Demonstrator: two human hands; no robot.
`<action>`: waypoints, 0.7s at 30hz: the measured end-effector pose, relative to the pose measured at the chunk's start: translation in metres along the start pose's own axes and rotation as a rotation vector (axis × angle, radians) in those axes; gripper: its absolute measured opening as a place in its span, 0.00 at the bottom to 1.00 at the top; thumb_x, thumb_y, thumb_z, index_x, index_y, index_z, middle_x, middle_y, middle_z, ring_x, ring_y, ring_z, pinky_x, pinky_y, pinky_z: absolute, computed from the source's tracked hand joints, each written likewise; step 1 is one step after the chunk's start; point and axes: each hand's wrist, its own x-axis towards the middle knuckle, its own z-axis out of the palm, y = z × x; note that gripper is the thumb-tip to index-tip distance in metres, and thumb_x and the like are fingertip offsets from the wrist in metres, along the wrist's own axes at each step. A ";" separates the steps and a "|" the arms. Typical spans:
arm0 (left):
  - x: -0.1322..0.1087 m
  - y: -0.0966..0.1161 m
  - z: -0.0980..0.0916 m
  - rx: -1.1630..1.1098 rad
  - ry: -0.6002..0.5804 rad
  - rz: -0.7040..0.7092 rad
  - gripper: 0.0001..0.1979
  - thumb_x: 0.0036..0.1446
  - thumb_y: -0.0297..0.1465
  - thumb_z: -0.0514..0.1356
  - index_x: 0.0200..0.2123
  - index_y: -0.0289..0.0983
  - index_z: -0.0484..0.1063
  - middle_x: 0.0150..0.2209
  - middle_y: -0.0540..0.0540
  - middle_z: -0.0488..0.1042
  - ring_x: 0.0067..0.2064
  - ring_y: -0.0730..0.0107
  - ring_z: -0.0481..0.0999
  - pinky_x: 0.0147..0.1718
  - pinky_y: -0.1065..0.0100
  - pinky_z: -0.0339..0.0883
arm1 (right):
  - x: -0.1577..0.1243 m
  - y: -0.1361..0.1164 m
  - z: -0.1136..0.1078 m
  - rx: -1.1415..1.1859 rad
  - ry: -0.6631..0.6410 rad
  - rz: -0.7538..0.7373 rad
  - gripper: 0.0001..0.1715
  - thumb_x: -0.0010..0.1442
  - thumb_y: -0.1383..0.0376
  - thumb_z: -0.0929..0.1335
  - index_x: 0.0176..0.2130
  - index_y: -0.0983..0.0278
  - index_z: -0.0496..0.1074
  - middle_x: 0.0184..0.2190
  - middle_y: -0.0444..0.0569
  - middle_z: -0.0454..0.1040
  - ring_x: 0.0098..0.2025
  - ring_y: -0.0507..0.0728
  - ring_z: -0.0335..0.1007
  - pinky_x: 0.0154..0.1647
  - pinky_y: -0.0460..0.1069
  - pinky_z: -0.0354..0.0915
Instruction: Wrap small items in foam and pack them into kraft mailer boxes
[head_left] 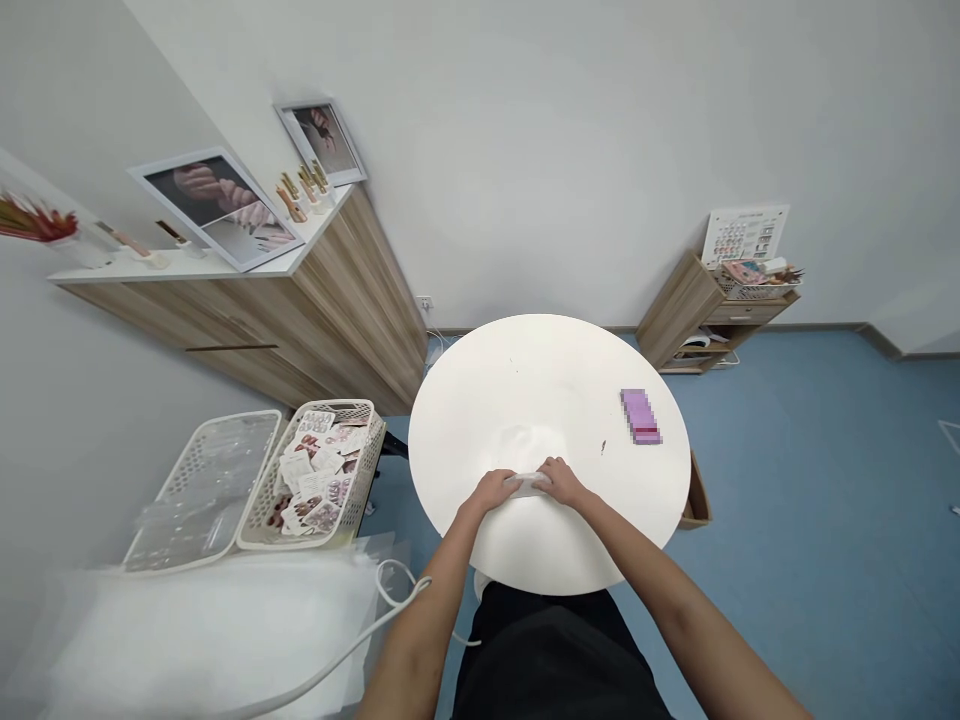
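Note:
My left hand point(496, 490) and my right hand point(559, 481) meet over the near middle of a white oval table point(465, 400). Between them is a small whitish, partly see-through flat piece point(529, 486), like folded plastic or film; its exact kind is unclear. Fingers and thumbs of both hands are closed on its two ends. To the right on the tabletop lies a purple rectangular item point(640, 416), blurred into blocks. A small dark mark point(603, 447) shows between it and my right hand.
On the left stand a white basket of printed cards point(365, 475) and a basket of clear plastic pieces point(274, 425). A white cable point(352, 645) crosses whitish sheets point(187, 630). Beyond are a wooden cabinet point(360, 310) and a small shelf unit point(671, 310). A brown box point(697, 495) sits beside the table.

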 end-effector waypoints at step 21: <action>-0.028 0.004 0.108 0.500 0.354 0.191 0.34 0.61 0.38 0.54 0.68 0.45 0.48 0.70 0.38 0.45 0.69 0.44 0.49 0.62 0.36 0.41 | -0.037 0.029 0.049 0.196 0.474 0.763 0.36 0.54 0.48 0.67 0.54 0.68 0.63 0.52 0.67 0.66 0.56 0.73 0.61 0.49 0.60 0.60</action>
